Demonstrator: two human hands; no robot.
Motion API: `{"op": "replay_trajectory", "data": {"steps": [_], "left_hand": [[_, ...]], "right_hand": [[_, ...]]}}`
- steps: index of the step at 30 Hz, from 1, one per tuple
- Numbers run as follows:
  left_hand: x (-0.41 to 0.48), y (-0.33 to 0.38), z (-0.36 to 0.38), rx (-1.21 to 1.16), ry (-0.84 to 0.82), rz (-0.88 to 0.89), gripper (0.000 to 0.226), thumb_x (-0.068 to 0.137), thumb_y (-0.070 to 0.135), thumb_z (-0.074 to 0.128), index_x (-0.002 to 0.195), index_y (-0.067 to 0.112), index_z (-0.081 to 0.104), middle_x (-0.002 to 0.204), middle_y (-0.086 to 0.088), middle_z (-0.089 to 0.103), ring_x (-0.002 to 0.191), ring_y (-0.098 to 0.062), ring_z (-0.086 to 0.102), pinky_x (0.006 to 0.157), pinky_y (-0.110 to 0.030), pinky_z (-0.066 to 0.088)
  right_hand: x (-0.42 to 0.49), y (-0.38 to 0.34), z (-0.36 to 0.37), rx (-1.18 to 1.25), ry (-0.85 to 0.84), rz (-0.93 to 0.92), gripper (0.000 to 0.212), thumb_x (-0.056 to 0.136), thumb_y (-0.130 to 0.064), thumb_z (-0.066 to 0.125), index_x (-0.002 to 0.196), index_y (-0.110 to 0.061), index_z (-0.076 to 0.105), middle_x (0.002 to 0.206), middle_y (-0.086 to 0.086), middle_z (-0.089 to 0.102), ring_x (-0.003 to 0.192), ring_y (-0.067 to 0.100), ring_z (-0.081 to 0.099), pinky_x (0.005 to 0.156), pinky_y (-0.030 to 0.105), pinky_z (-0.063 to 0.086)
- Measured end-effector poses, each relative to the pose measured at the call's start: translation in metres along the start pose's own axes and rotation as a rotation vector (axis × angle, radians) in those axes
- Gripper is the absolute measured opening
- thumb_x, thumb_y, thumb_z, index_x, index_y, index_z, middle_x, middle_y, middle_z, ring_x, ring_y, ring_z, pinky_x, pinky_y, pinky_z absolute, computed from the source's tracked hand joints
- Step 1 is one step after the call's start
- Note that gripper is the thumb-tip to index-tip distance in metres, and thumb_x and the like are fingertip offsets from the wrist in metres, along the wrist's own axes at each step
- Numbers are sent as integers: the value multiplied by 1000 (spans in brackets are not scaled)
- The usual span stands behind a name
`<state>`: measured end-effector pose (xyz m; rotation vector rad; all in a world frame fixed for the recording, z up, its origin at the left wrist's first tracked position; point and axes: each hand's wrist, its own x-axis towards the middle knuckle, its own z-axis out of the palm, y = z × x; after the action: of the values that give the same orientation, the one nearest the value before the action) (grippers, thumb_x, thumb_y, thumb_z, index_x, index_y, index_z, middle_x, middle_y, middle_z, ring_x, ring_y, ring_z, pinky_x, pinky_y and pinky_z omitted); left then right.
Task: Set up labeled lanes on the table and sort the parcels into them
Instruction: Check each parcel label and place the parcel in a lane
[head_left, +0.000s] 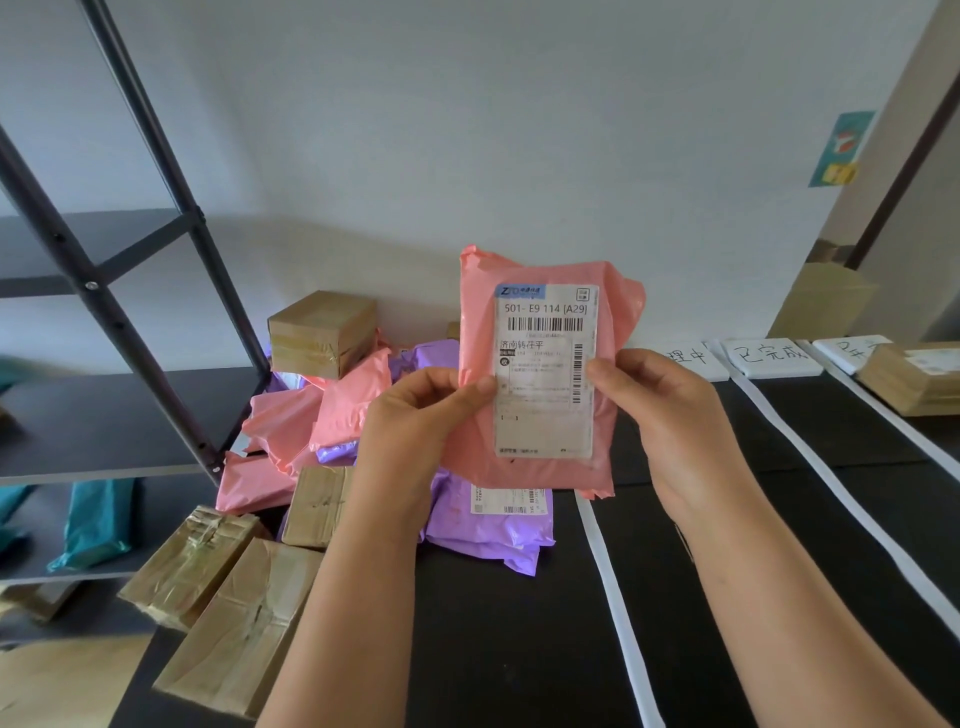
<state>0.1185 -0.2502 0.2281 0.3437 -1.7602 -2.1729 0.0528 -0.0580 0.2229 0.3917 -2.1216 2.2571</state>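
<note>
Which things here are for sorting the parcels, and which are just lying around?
For the job: pink parcel in left hand and right hand, parcel pile, white tape lines, label cards, brown box in a lane.
Just lying about: metal rack, teal bag, wall sticker.

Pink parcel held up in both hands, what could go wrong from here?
The pink parcel looks floppy and could land across a white tape strip, straddling two lanes. The right hand hides part of one lane card, so the lane could be misread. The brown box perched on the soft heap might slide off.
</note>
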Motion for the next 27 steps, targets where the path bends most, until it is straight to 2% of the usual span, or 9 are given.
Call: {"op": "replay_trajectory", "data": {"steps": [4, 8, 10, 13, 16, 22, 27], "left_hand": [[-4, 6, 1, -8, -45, 23, 20, 74, 22, 80, 86, 10, 70, 92, -8, 77, 85, -23, 75, 64, -25, 59], [-7, 13, 1, -23, -54, 79, 33, 74, 27, 76, 103, 11, 75, 102, -5, 77, 97, -23, 73, 80, -33, 61], [-8, 15, 2, -25, -39, 103, 32, 72, 27, 76, 100, 12, 77, 101, -4, 77, 97, -21, 74, 82, -32, 60], [-9, 17, 3, -26, -55, 144, 24, 69, 25, 77, 92, 17, 80, 96, -5, 78, 92, -20, 74, 76, -25, 59], [-11, 17, 2, 26, -87, 184, 21, 70, 25, 77, 91, 21, 80, 96, -4, 78, 92, -21, 74, 77, -26, 59], [-14, 21, 6, 20, -56, 157, 18, 73, 25, 78, 90, 18, 81, 96, -4, 78, 93, -24, 74, 81, -37, 61], [-17, 23, 10, 37, 12, 104, 15, 83, 28, 75, 93, 19, 80, 96, -1, 78, 94, -22, 74, 86, -42, 59]], "right_hand": [[-3, -5, -4, -12, -32, -19, 9, 92, -22, 69, 93, -14, 73, 94, -1, 77, 91, 13, 73, 75, 24, 56], [-7, -8, -10, -22, -109, -17, 6, 91, -22, 70, 91, -24, 75, 97, 0, 76, 95, 16, 73, 72, 29, 59], [-8, -8, -11, -35, -126, -36, 9, 91, -18, 70, 93, -25, 75, 99, 0, 76, 97, 16, 72, 72, 29, 60], [-11, -9, -11, -62, -120, -85, 20, 91, -9, 68, 94, -28, 74, 101, -2, 76, 99, 14, 72, 81, 30, 60], [-13, -11, -12, -69, -114, -111, 22, 92, -4, 66, 97, -24, 73, 102, -3, 76, 100, 13, 71, 82, 27, 58], [-19, -22, -10, -85, -91, -45, 10, 89, -17, 71, 93, -26, 76, 101, -3, 76, 99, 12, 71, 89, 37, 56], [-26, -31, -5, -44, 33, 0, 4, 84, -21, 75, 86, -21, 78, 91, 1, 77, 89, 19, 74, 87, 44, 59]]}}
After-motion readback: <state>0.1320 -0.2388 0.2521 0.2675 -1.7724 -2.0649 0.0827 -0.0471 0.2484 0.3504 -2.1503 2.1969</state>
